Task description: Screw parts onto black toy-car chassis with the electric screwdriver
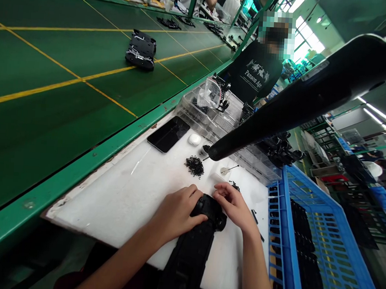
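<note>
A long black plastic toy car chassis (189, 257) lies lengthwise in front of me, its far end on the white work board. My left hand (179, 211) is closed around the left side of that far end, thumb across the top. At the far right corner, my right hand (233, 204) has its thumb and fingers drawn together against the part; whatever they pinch is hidden. Beyond my hands sits a pile of small black screws (194, 166), with a smaller pile (234, 186) just past my right fingers. A black electric screwdriver (280, 106) hangs over the board, bit pointing down toward the screws.
To the left runs a green conveyor belt (101, 91) carrying a black chassis (141, 50). A black phone (168, 134), a white case (194, 139) and clear plastic trays (194, 116) line the board's far side. A blue crate (334, 240) holding black parts stands right. A person (254, 70) is ahead.
</note>
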The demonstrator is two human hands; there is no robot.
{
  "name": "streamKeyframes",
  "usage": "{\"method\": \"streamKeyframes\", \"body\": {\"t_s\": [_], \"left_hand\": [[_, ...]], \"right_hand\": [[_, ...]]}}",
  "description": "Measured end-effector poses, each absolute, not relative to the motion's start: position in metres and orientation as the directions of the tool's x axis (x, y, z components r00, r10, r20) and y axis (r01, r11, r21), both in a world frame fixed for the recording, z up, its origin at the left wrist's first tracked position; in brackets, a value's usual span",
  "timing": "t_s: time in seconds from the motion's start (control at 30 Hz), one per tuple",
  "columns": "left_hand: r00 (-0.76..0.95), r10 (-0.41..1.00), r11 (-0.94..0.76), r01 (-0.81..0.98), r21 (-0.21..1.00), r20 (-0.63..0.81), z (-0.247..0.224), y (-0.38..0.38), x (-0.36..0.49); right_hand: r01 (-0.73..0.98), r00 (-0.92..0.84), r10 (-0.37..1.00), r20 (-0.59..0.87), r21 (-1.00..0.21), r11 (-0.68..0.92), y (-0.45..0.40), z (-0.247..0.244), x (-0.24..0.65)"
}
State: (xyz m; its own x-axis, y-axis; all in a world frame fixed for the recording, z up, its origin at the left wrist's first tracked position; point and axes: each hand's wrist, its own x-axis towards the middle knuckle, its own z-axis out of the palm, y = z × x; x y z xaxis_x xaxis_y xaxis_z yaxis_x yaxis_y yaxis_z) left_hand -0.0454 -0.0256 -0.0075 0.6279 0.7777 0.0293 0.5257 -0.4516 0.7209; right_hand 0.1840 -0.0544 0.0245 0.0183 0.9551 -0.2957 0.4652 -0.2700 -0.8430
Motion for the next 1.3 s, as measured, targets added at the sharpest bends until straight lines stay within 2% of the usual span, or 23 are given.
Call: {"method": "streamKeyframes", "body": {"t_s": [1.3], "left_hand": [[0.634,0.773,-0.436,0.525,0.731,0.006,-0.0072,-0.0240,-0.0450]], "right_hand": [[0.484,-0.007,0.945,-0.326,-0.828,-0.282,-0.0486,0.0252,0.1877]]}}
